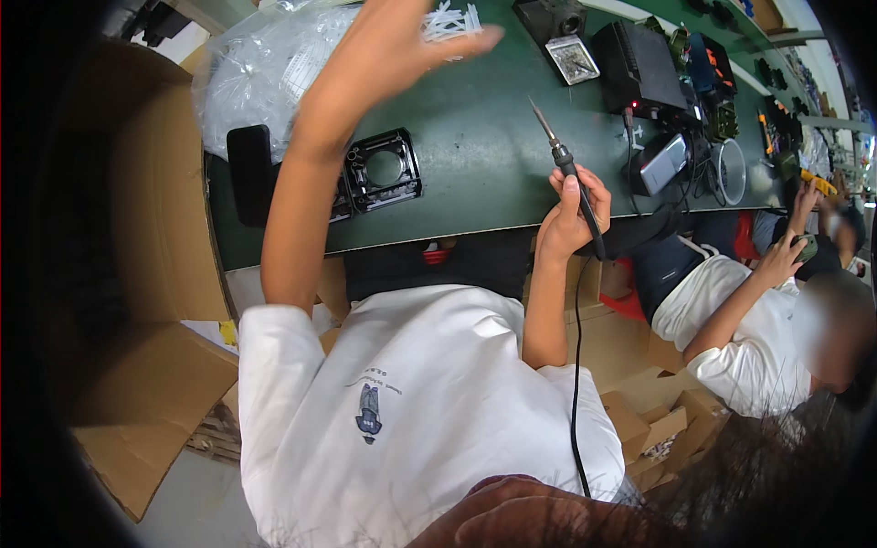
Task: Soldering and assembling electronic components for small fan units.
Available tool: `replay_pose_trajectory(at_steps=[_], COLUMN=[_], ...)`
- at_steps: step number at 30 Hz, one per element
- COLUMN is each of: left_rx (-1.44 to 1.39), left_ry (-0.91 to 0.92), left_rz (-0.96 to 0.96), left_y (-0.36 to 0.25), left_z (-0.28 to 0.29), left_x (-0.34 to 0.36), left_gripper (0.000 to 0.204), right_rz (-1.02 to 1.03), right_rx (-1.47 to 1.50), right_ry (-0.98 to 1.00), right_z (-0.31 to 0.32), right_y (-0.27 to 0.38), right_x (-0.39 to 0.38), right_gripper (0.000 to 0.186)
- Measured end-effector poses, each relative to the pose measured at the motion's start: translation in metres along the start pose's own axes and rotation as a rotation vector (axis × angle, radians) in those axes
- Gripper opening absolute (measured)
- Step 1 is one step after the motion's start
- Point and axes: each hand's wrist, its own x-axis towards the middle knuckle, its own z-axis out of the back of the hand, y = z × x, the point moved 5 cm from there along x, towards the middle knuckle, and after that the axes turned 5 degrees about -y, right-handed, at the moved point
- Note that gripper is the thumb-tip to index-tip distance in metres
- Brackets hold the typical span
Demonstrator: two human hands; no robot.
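My right hand (575, 212) grips a soldering iron (562, 155) by its dark handle above the table's near edge. The metal tip points up and to the left, and a black cord hangs from the handle. My left hand (393, 46) reaches over the far part of the table, slightly blurred and cut off by the top edge. Its thumb is stretched out to the right; the other fingers are out of view. Beside it lies a pile of thin white plastic strips (448, 23). Under my left forearm sits a black square housing with a round opening (384, 169), partly hidden.
On the green table (475, 183) a clear plastic bag (242, 91) and a black phone (248, 173) lie left. A small metal tray (573, 60) and a black box with a red light (639, 68) stand right. Cardboard boxes (160, 201) flank me. A co-worker (740, 310) sits right.
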Motion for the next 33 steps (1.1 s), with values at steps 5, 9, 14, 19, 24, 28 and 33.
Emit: replay_pose_trajectory(at_steps=[5,9,14,19,24,28,33], left_rx=[0.399,0.293,0.114,0.140,0.154,0.137,0.137], left_ry=[0.280,0.198,-0.059,-0.125,-0.122,-0.136,-0.140], left_rz=[0.272,0.252,0.253,0.214,0.204,0.189,0.197], left_y=[0.024,0.035,0.030,0.032,0.033,0.036,0.037], left_z=[0.025,0.019,0.021,0.021,0.022,0.021,0.021], left_x=[-0.178,-0.194,-0.189,-0.189,-0.189,-0.191,-0.191], left_gripper=[0.114,0.102,0.093,0.086,0.086,0.087,0.088], right_rz=[-0.012,-0.075,-0.098,-0.058,-0.057,-0.036,-0.055], right_rx=[0.017,0.159,0.127,-0.014,-0.135,-0.137,-0.166], right_ry=[0.098,0.222,0.516,0.566,0.602,0.611,0.618], right_z=[-0.014,-0.026,-0.048,-0.054,-0.058,-0.059,-0.061], right_y=[0.003,0.008,0.007,0.005,0.004,0.005,0.005], right_x=[0.000,-0.011,-0.038,-0.041,-0.043,-0.042,-0.044], right_gripper=[0.016,0.020,0.016,0.016,0.020,0.020,0.020])
